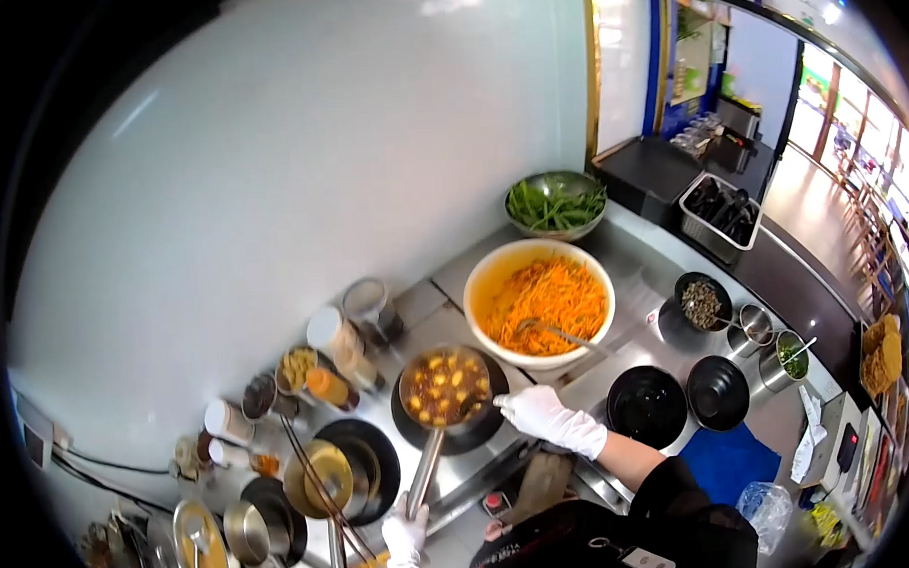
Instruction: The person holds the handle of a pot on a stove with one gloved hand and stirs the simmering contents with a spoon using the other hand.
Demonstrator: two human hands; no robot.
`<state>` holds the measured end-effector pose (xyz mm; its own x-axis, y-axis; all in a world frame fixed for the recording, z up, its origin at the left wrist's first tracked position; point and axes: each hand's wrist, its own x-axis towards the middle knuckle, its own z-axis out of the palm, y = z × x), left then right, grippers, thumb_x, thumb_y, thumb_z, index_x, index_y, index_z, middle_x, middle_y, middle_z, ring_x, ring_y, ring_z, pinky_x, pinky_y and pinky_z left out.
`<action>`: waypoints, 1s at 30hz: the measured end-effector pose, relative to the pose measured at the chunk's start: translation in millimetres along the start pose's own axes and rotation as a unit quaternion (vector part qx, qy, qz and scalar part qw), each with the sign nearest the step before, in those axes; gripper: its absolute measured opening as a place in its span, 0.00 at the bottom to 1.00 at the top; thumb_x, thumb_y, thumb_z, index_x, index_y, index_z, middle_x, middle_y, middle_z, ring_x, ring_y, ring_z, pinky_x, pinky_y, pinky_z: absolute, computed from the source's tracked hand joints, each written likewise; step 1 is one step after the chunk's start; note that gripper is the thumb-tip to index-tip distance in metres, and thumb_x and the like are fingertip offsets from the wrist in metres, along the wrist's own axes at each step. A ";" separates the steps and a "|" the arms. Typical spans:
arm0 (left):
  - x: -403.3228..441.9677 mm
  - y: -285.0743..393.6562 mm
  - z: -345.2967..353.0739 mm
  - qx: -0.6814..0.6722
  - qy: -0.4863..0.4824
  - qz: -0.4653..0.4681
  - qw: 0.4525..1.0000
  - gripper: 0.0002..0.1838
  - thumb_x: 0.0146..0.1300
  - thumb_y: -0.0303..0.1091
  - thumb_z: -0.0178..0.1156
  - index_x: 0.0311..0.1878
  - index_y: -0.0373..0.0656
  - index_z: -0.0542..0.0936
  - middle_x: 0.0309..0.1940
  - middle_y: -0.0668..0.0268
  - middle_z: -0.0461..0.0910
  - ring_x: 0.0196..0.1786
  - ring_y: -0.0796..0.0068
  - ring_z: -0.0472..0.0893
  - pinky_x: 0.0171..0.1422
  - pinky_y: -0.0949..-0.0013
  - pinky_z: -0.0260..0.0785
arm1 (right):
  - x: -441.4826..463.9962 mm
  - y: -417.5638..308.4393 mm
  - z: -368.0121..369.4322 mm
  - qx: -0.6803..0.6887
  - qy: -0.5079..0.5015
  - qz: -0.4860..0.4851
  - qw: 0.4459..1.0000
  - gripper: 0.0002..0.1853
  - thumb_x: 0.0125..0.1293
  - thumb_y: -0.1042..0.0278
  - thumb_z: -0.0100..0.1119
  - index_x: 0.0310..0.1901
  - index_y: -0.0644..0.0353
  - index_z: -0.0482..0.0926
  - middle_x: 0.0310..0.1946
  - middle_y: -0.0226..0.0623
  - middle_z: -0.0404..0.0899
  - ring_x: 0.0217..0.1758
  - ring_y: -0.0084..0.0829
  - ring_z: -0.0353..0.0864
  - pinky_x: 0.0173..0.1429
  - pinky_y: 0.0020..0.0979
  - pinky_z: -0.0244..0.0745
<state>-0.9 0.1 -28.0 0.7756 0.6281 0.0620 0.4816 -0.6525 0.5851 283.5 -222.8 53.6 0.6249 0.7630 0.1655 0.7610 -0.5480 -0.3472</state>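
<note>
My left hand [405, 531], in a white glove, is closed round the long metal handle of a saucepan [428, 470]. The pan sits on the stove and holds dark brown sauce with yellowish pieces [444, 386]. At the pan's right rim is my right hand [539, 413], also gloved, its fingers closed on the end of a dark utensil [476, 405] that reaches into the sauce. Behind the pan stands a large white bowl [473, 293] of shredded orange food, with a metal spoon [566, 335] in it.
Jars [328, 330] line the wall at the left. Other pans [326, 479] stand left of my left hand, with long chopsticks [316, 474] across one. Black bowls [646, 407] and metal cups [778, 368] are at the right. A bowl of greens [555, 202] is at the back.
</note>
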 end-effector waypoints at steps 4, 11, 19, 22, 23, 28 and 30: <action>-2.4 11.6 -3.6 0.019 -0.007 -0.036 0.999 0.30 0.51 0.45 0.71 0.56 0.39 0.80 0.38 0.48 0.84 0.42 0.52 0.85 0.50 0.60 0.76 | 1.4 -1.8 -11.4 -0.002 -0.028 0.003 1.000 0.14 0.66 0.59 0.53 0.47 0.50 0.85 0.32 0.40 0.85 0.34 0.44 0.85 0.39 0.43 0.78; -3.1 29.8 -15.6 0.014 -0.032 -0.064 0.997 0.31 0.53 0.41 0.71 0.59 0.38 0.78 0.39 0.48 0.84 0.42 0.57 0.86 0.50 0.64 0.76 | 3.5 -4.2 -11.4 -0.010 -0.043 -0.006 0.999 0.14 0.66 0.60 0.53 0.48 0.50 0.84 0.34 0.40 0.85 0.36 0.44 0.84 0.42 0.44 0.78; -1.0 17.9 -8.3 -0.004 -0.027 -0.055 0.998 0.31 0.51 0.45 0.70 0.59 0.43 0.79 0.37 0.50 0.84 0.39 0.53 0.85 0.48 0.57 0.76 | 2.9 0.2 -4.2 -0.004 -0.034 -0.016 0.999 0.14 0.66 0.61 0.52 0.47 0.50 0.84 0.34 0.40 0.85 0.37 0.44 0.84 0.43 0.44 0.78; -2.2 10.7 -5.3 0.014 -0.011 -0.008 1.000 0.30 0.53 0.46 0.69 0.59 0.43 0.79 0.36 0.49 0.83 0.39 0.51 0.84 0.46 0.56 0.76 | 3.4 -0.3 -4.1 -0.045 -0.021 -0.031 0.998 0.11 0.65 0.60 0.53 0.43 0.50 0.84 0.27 0.39 0.83 0.31 0.44 0.84 0.35 0.44 0.78; -1.7 3.9 -1.2 0.022 -0.004 0.012 1.000 0.30 0.54 0.46 0.69 0.58 0.42 0.79 0.37 0.48 0.83 0.38 0.49 0.84 0.46 0.56 0.76 | 4.6 0.6 -2.6 -0.053 -0.025 -0.033 0.998 0.11 0.64 0.60 0.54 0.42 0.49 0.84 0.25 0.39 0.83 0.29 0.44 0.84 0.33 0.45 0.77; -2.5 21.3 -12.7 0.040 -0.038 -0.036 0.998 0.29 0.57 0.49 0.66 0.61 0.47 0.78 0.38 0.47 0.83 0.42 0.49 0.83 0.49 0.57 0.75 | 2.0 -6.8 -13.7 -0.051 -0.014 -0.028 0.998 0.09 0.64 0.62 0.54 0.36 0.51 0.84 0.25 0.40 0.83 0.30 0.44 0.84 0.35 0.46 0.78; -0.4 27.7 -16.9 0.045 -0.050 -0.058 0.996 0.30 0.57 0.49 0.66 0.62 0.49 0.77 0.40 0.48 0.83 0.44 0.50 0.83 0.52 0.58 0.75 | 2.6 -4.4 -10.2 -0.049 -0.008 -0.030 0.998 0.09 0.64 0.62 0.55 0.38 0.51 0.84 0.24 0.40 0.83 0.29 0.44 0.84 0.35 0.45 0.77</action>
<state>5.2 -11.1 1.9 0.7472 0.6590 -0.0857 0.6014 -0.6157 0.5091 283.6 -221.9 64.9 0.5753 0.8006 0.1675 0.8109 -0.5314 -0.2452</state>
